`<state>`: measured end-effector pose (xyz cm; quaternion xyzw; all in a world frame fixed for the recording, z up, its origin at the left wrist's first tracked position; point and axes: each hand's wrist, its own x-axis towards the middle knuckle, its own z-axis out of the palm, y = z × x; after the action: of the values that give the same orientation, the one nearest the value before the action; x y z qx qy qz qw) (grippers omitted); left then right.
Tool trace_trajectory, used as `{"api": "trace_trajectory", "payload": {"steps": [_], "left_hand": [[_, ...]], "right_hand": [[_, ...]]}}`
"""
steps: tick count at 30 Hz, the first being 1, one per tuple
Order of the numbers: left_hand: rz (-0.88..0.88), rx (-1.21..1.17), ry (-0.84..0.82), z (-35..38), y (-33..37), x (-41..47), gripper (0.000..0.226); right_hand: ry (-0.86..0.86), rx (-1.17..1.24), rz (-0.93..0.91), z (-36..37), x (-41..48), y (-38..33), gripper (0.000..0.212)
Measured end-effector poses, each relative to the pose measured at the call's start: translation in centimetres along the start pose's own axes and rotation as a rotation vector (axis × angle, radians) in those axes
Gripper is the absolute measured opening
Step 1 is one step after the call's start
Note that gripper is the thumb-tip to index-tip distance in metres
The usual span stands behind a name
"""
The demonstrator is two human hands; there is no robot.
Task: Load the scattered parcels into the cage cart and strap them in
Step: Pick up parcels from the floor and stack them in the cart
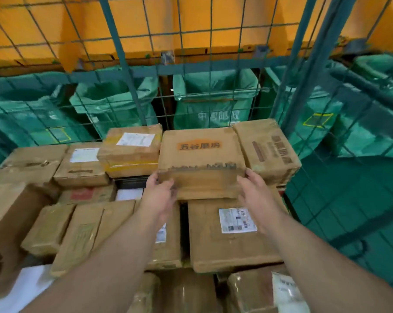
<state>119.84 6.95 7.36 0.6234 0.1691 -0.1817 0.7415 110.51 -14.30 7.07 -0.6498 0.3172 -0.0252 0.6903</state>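
Hands, two, bare, both on one box.

- Left hand [161,195]: grips the near left corner of the box [202,152], thumb on the near face, fingers round the left side.
- Right hand [256,190]: grips the near right corner, thumb on the near face, fingers round the right side.
- Box: brown cardboard, orange print on top, near edge scuffed. Held roughly level at the far middle of the load, inside the cart [124,64]. Whether its base rests on the parcels beneath cannot be told.
- Taped box [132,152]: white label, yellow tape, just left of the held box.
- Printed box [267,150]: brown print, tilted, just right of the held box, against the cart's right side.
- Flat box [231,240]: white barcode label, near side of the held box, under the right wrist.
- Label box [82,163]: white label on top, left of the taped box.
- Further cardboard parcels: packed across the near and left parts of the cart, some partly hidden by the forearms.
- White parcel [26,288]: near left corner, partly hidden.
- Cart: teal frame and wire mesh, standing at far and right sides of the load.
- Sacks [213,102]: green, open-mouthed, in a row beyond the far mesh.
- Panels [145,30]: orange, above the sacks.
- Floor [349,211]: green, right of the cart.
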Motion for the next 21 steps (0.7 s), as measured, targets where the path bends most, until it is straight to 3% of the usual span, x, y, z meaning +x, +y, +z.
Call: {"api": "trace_trajectory", "payload": {"steps": [6, 8, 11, 15, 18, 21], "left_hand": [[0.016, 0.054, -0.041, 5.9, -0.9, 3.8, 0.039], [0.027, 0.103, -0.029, 7.1, -0.5, 5.4, 0.041], [-0.031, 0.118, -0.033, 8.1, -0.2, 7.8, 0.088], [-0.174, 0.303, -0.001, 8.5, -0.2, 8.5, 0.111], [-0.197, 0.678, 0.039, 6.7, -0.5, 8.4, 0.109], [-0.077, 0.748, 0.033, 5.7, -2.1, 4.9, 0.083]], "right_hand": [[-0.045, -0.136, 0.031, -2.1, 1.0, 1.2, 0.034], [-0.062, -0.175, 0.073, -3.0, 0.7, 2.2, 0.037], [-0.073, -0.216, 0.107, -4.5, 0.1, 3.4, 0.035], [-0.075, -0.237, 0.13, -5.9, -0.4, 4.6, 0.031], [-0.081, -0.217, 0.121, -6.4, -1.4, 5.4, 0.034], [-0.081, -0.161, 0.147, -6.5, -3.7, 5.9, 0.031]]}}
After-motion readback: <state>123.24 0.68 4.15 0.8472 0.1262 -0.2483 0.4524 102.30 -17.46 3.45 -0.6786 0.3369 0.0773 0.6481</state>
